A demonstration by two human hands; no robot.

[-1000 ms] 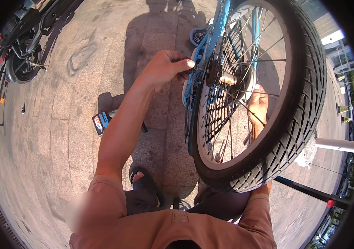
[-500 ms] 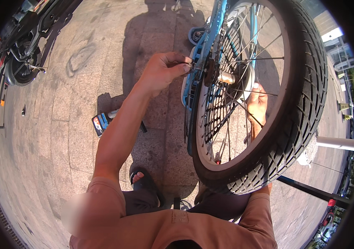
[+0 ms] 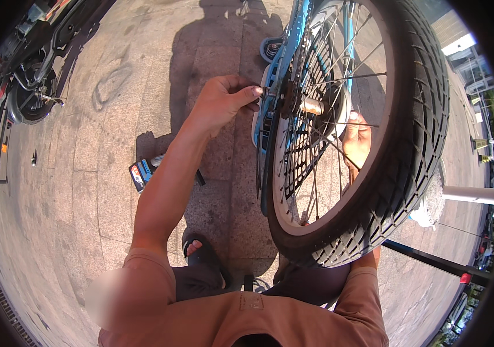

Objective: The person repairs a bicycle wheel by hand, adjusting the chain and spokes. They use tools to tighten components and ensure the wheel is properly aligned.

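Note:
A bicycle wheel (image 3: pixel 412 173) with a black tyre and a light rim stands in front of me, set in a light blue frame (image 3: pixel 287 63). On its left side, my left hand (image 3: pixel 224 104) pinches thumb and forefinger at the metal axle end (image 3: pixel 267 92), beside the chain and sprocket. Whether a nut sits between those fingertips is hidden. My right hand (image 3: pixel 358 141) shows through the spokes on the far side, fingers bent next to the pale round hub cover (image 3: pixel 342 110); what it grips is covered. Between both hands lies the rusty hub (image 3: pixel 312 106).
A cordless power tool with a blue and black battery (image 3: pixel 141 174) lies on the paving left of the wheel, partly behind my forearm. Parked scooters (image 3: pixel 30 92) stand at the far left. At the right are a white pole (image 3: pixel 469 195) and a dark bar (image 3: pixel 432 260).
The wheel has shifted slightly left in view. My left thumb and fingers have changed position at the axle end, and my right hand stays by the hub.

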